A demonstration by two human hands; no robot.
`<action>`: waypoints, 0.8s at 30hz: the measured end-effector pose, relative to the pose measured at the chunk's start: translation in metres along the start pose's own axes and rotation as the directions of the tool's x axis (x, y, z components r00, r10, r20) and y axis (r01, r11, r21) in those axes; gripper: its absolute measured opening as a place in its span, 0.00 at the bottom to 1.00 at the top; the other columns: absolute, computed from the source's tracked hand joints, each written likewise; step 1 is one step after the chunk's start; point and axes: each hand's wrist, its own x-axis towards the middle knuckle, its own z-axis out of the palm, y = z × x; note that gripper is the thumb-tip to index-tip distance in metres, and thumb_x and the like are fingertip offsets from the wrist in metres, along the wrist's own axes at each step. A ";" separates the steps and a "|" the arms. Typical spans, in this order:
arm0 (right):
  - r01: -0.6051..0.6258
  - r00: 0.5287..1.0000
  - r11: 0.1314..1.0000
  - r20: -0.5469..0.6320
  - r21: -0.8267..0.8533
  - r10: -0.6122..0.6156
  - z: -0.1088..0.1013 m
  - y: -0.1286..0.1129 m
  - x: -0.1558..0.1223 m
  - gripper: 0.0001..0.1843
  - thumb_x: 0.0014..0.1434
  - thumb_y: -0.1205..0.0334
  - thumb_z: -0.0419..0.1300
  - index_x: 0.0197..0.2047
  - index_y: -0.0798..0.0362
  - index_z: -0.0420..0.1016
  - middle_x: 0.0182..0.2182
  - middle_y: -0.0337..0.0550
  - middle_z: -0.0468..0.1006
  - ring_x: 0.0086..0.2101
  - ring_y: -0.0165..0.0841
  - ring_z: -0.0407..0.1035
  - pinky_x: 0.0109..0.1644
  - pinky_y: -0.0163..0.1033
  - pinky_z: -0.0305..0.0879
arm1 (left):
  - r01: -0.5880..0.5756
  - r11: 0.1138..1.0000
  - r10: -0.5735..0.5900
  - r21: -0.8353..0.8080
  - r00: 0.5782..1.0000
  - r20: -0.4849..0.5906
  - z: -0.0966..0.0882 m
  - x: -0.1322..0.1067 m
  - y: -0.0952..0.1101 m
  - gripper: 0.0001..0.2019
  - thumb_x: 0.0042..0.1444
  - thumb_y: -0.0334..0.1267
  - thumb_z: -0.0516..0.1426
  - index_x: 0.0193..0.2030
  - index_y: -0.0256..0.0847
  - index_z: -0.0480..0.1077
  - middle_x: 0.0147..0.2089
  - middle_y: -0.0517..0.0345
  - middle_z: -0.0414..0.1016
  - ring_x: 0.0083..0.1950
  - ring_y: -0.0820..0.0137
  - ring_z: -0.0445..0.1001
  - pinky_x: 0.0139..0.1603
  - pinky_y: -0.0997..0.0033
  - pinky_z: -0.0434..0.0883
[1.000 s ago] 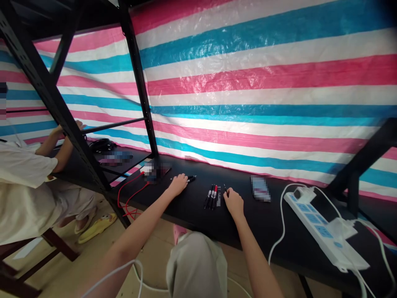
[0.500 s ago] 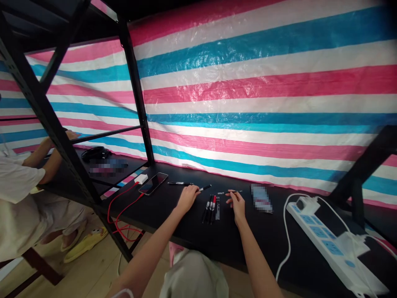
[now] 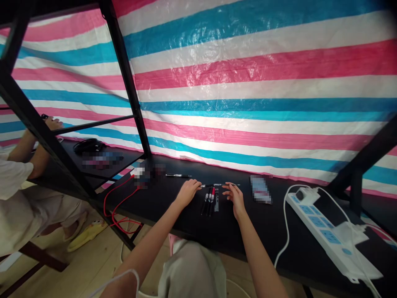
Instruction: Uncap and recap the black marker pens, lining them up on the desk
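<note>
My left hand (image 3: 187, 193) is closed in a pinch around the rear of a dark pen barrel (image 3: 208, 186), held sideways just above the table. My right hand (image 3: 235, 199) pinches a thin pen refill (image 3: 219, 184), its tip poking out past the fingers to the right. Barrel and refill are lined up end to end and appear to meet; whether the refill is inside the barrel I cannot tell. Between my hands lie several dark pens (image 3: 205, 203), one with a red top (image 3: 212, 193), and a few slim refills (image 3: 216, 200) beside them.
Another pen (image 3: 178, 176) lies behind my left hand. Red cables (image 3: 115, 207) run to a white charger at left. A pixelated flat item (image 3: 261, 189) and a white power strip (image 3: 330, 234) are at right. A black frame post (image 3: 127, 78) and a co-worker's arms (image 3: 40, 159) are at left.
My hands have come together, bringing the refill's end up to the pen barrel, where before there was a gap. The camera view has tilted down slightly.
</note>
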 end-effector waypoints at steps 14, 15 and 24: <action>0.065 0.974 0.962 0.227 -0.266 -0.003 0.013 -0.001 -0.007 0.34 0.43 0.50 0.61 0.54 0.47 0.63 0.36 0.41 0.74 0.19 0.25 0.64 0.15 0.28 0.49 | 0.094 0.995 -0.097 -0.042 0.994 -0.057 -0.003 0.000 0.001 0.11 0.61 0.39 0.44 0.41 0.41 0.65 0.38 0.56 0.69 0.42 0.70 0.65 0.45 0.68 0.58; 0.066 0.979 0.966 0.204 -0.252 -0.013 0.013 0.000 -0.007 0.35 0.43 0.50 0.60 0.56 0.46 0.60 0.36 0.40 0.73 0.19 0.24 0.63 0.14 0.28 0.49 | 0.157 0.986 -0.163 -0.061 0.981 -0.106 -0.004 -0.001 -0.001 0.10 0.60 0.38 0.45 0.41 0.41 0.65 0.38 0.56 0.69 0.42 0.70 0.65 0.46 0.68 0.58; 0.056 0.971 0.962 0.240 -0.266 0.010 0.005 0.003 -0.003 0.21 0.47 0.51 0.57 0.42 0.53 0.72 0.30 0.41 0.72 0.19 0.24 0.60 0.16 0.29 0.47 | 0.374 0.906 -0.420 -0.197 0.854 -0.307 -0.011 -0.017 -0.030 0.09 0.58 0.40 0.48 0.39 0.41 0.66 0.38 0.56 0.72 0.40 0.69 0.68 0.42 0.69 0.62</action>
